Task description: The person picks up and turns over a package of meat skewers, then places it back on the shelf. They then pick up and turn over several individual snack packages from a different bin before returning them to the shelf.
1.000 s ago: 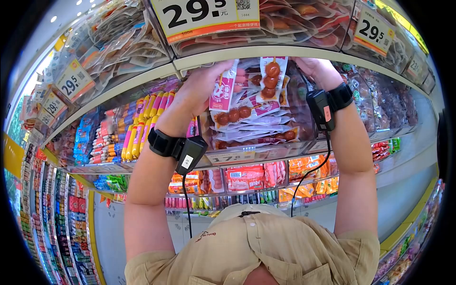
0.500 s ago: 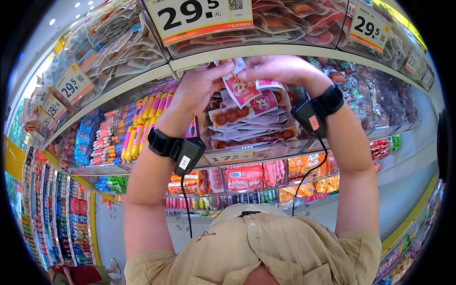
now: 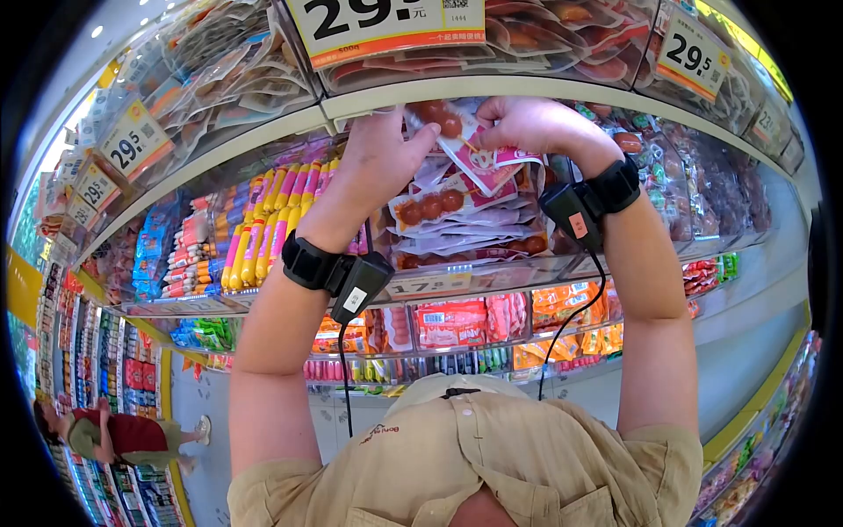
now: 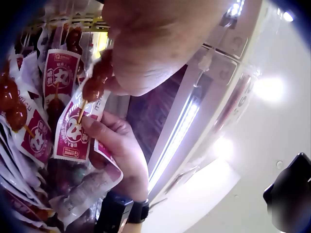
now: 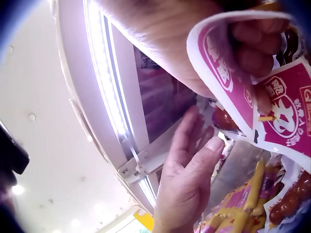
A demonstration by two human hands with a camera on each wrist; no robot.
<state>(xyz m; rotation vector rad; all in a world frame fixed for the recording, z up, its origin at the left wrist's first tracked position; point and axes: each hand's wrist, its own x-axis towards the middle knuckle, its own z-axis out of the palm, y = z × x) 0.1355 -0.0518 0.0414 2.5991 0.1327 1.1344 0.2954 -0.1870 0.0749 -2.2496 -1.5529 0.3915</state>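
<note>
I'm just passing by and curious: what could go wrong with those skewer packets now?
The right hand pinches one packet near its end, with a second packet bent beneath its fingers; either might slip onto the pile.

The stick lies close to the pinching fingertips, so hard bending could perhaps poke it through the wrapper.

The left hand has its fingers fairly straight, so it may steady things little.

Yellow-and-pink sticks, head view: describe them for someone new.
Find the largest price card, then the skewer packets below it. The sticks are left of those: yellow wrappers with pink sections, unlike the mixed pile and blue packets farther left.
</note>
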